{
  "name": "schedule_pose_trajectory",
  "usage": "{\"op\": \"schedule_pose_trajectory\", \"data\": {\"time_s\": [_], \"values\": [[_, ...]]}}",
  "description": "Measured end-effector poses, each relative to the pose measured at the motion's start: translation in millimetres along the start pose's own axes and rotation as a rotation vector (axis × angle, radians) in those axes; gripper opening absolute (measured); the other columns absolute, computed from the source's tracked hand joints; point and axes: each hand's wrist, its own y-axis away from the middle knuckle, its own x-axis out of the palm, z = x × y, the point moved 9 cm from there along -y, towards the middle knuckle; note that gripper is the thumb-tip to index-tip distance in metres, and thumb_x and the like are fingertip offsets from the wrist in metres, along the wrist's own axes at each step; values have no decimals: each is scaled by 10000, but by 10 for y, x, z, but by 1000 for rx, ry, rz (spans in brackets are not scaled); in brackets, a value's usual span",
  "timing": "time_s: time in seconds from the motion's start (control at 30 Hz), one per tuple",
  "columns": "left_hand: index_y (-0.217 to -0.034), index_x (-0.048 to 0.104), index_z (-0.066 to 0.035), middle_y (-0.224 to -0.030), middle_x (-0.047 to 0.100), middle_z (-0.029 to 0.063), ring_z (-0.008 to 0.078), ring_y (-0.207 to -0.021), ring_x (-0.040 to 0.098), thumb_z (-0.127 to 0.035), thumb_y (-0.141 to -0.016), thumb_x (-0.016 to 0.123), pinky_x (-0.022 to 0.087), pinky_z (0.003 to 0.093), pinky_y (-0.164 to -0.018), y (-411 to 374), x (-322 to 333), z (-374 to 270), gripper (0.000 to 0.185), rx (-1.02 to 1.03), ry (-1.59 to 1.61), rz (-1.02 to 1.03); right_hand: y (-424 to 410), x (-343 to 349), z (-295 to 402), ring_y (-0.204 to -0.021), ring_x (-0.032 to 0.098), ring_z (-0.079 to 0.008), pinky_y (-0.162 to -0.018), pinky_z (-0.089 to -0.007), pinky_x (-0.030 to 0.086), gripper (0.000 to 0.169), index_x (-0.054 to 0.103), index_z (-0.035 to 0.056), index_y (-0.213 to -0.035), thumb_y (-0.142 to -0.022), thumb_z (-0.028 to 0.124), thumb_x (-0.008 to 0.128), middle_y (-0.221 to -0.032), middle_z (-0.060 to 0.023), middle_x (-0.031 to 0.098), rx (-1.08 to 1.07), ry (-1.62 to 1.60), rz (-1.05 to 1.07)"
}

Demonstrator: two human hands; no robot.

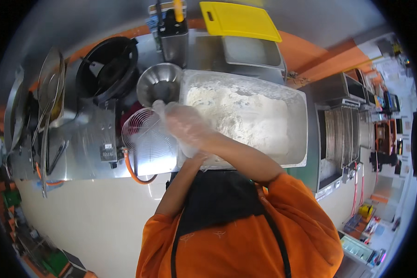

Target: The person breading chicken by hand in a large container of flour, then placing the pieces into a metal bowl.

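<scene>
A metal tub [297, 118] of white flour-like powder [243, 114] lies before me. Above its left edge my right hand [186, 121], blurred and seemingly in a clear plastic glove, is near a steel bowl [160, 83]. My left hand [193, 153] is mostly hidden beneath the right hand and translucent plastic at the tub's near left corner. What either hand grips cannot be made out. A round wire rack [147, 133] lies left of the hands, partly behind the plastic.
A black pot [107, 69], long-handled strainers [50, 87] and a burner with an orange hose [130, 170] stand left. Behind are a utensil holder [173, 41], a yellow cutting board [241, 21] and a metal tray [253, 52]. A fryer with wire baskets [338, 135] stands right.
</scene>
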Motion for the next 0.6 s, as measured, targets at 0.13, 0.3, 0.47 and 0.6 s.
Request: {"op": "schedule_pose_trajectory", "data": {"time_s": [0.13, 0.3, 0.47, 0.6], "values": [[-1121, 503, 19, -1052, 553, 216, 328, -981, 521, -239, -866, 435, 392, 414, -892, -302, -67, -670, 369, 343, -392, -15, 797, -651, -1151, -634, 605, -234, -602, -351, 503, 300, 502, -9, -1115, -844, 118, 486, -809, -176, 603, 157, -95, -384], [-1118, 503, 29, -1072, 555, 209, 322, -1013, 518, -242, -886, 408, 385, 412, -910, -890, 511, -846, 369, 412, -935, 430, 2051, -363, -2809, -979, 572, -311, -871, -357, 427, 316, 572, 21, -1072, -786, 153, 546, -1013, -190, 611, 675, -405, -302], [-1083, 510, 28, -987, 559, 237, 333, -959, 533, -197, -895, 366, 375, 422, -905, -829, 825, -992, 327, 400, -875, 546, 2944, 345, -3725, -927, 589, -304, -855, -341, 441, 310, 588, 11, -1028, -752, 153, 596, -993, -178, 619, 760, -273, -283], [-1119, 519, -60, -1009, 545, 218, 329, -947, 530, -245, -929, 333, 360, 406, -922, -323, 777, -865, 324, 431, -808, 754, 2911, 577, -3744, -846, 611, -283, -767, -333, 473, 318, 591, -3, -1013, -737, 152, 621, -922, -172, 635, 953, -702, -357]]}}
